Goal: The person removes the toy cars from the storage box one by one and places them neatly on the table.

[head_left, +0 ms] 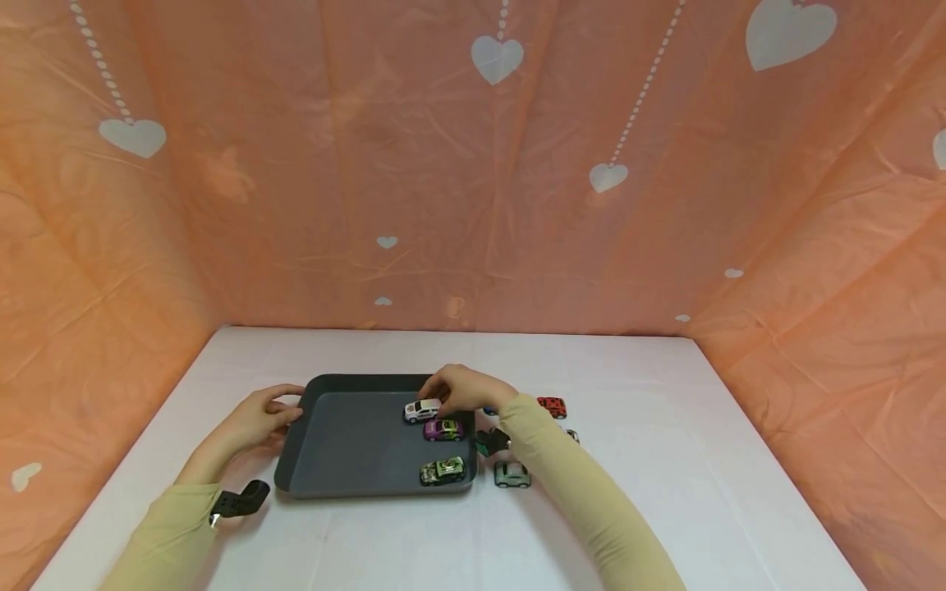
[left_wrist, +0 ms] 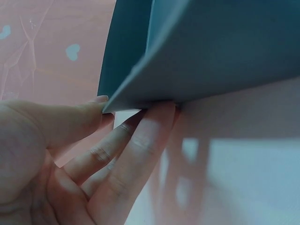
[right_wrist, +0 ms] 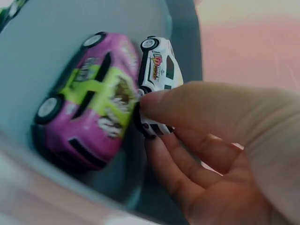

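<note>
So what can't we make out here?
Head: most of the blue item, behind the right grip.
Right wrist: part of the white car, covered by the grip.
Right wrist: most of the camouflage car, cut off by the top-left corner.
Left wrist: most of the tray's inside, behind its own wall.

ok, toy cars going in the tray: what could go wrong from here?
1. The right hand pinches the white toy car by one end, close beside the purple-and-lime toy car; it may nudge that one.
2. The left hand pinches the gray tray by its left rim; a lift there could tilt it and set the wheeled cars rolling.
3. The right sleeve passes near the pale green toy car; pulling back might knock it.
</note>
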A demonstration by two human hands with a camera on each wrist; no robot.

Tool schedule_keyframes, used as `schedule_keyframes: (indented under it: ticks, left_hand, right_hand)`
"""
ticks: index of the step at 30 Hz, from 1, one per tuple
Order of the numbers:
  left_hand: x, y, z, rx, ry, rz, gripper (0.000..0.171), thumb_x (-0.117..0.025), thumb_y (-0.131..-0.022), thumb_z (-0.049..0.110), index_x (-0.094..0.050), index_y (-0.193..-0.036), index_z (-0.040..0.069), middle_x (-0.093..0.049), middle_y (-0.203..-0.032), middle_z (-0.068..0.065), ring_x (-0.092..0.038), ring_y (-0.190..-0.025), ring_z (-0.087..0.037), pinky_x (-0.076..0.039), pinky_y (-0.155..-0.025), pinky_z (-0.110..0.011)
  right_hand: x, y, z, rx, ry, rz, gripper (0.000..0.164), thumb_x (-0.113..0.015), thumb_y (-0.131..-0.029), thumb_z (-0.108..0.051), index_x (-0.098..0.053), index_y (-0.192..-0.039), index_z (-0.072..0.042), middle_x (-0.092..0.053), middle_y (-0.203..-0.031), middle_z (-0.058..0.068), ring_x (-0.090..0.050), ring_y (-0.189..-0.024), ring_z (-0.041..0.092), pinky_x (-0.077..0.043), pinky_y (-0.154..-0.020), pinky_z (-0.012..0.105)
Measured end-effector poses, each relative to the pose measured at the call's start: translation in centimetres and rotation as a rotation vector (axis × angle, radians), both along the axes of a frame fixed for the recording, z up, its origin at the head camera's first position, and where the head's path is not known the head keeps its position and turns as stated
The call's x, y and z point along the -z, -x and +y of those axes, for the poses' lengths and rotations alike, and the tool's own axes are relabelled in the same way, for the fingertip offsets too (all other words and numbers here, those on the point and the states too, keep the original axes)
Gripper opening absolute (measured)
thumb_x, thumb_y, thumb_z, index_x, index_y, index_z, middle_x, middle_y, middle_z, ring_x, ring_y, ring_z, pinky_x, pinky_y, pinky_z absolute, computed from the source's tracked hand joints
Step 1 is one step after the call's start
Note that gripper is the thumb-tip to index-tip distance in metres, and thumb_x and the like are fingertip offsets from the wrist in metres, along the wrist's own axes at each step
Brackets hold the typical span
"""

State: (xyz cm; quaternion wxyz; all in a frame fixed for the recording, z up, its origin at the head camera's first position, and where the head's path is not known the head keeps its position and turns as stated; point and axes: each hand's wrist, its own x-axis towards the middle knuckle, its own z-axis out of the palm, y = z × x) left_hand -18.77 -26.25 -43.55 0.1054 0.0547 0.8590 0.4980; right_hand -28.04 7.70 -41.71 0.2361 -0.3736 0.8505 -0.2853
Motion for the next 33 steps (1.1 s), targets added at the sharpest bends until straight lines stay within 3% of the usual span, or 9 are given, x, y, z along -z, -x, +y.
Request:
schedule_keyframes:
  ticks: [11, 19, 26, 33]
  left_hand:
    - [0.2, 0.0, 0.0, 0.009, 0.018, 0.006, 0.042, -0.054, -0.096, 0.003, -0.040, -0.132, -0.012, -0.065, -0.097, -0.026, -0.065, -0.074, -0.026, -0.054, -0.058, -0.037]
    - [0.1, 0.1, -0.1, -0.006, 0.054, -0.005, 0.043, -0.054, -0.097, 0.005, -0.039, -0.134, -0.011, -0.065, -0.100, -0.027, -0.065, -0.075, -0.026, -0.054, -0.061, -0.039]
    - [0.0, -0.1, -0.2, 0.006, 0.002, -0.021, 0.043, -0.053, -0.097, 0.005, -0.038, -0.134, -0.011, -0.065, -0.098, -0.025, -0.065, -0.075, -0.026, -0.054, -0.060, -0.038]
    - [-0.1, 0.0, -0.1, 0.002, 0.009, -0.019, 0.043, -0.053, -0.097, 0.005, -0.038, -0.135, -0.011, -0.066, -0.096, -0.024, -0.064, -0.074, -0.026, -0.053, -0.058, -0.037]
  right_hand:
    - [-2.3, 0.2, 2.1, -0.019, 0.106, -0.010, 0.035, -0.071, -0.083, 0.003, -0.067, -0.116, -0.007, -0.065, -0.113, 0.001, -0.060, -0.101, 0.010, -0.048, -0.084, 0.024]
    - [-3.9, 0.3, 6.0, -0.017, 0.146, 0.011, 0.036, -0.068, -0.083, 0.006, -0.066, -0.117, -0.005, -0.065, -0.114, 0.003, -0.060, -0.104, 0.015, -0.046, -0.092, 0.036]
    - [-4.3, -0.2, 10.1, 0.038, 0.114, 0.018, 0.035, -0.065, -0.083, 0.007, -0.066, -0.116, -0.004, -0.065, -0.113, 0.004, -0.060, -0.104, 0.017, -0.046, -0.092, 0.040]
    - [-4.0, -0.9, 15.0, 0.121, 0.120, 0.044, 0.037, -0.066, -0.081, 0.008, -0.066, -0.116, -0.005, -0.065, -0.114, 0.006, -0.059, -0.105, 0.022, -0.046, -0.093, 0.040]
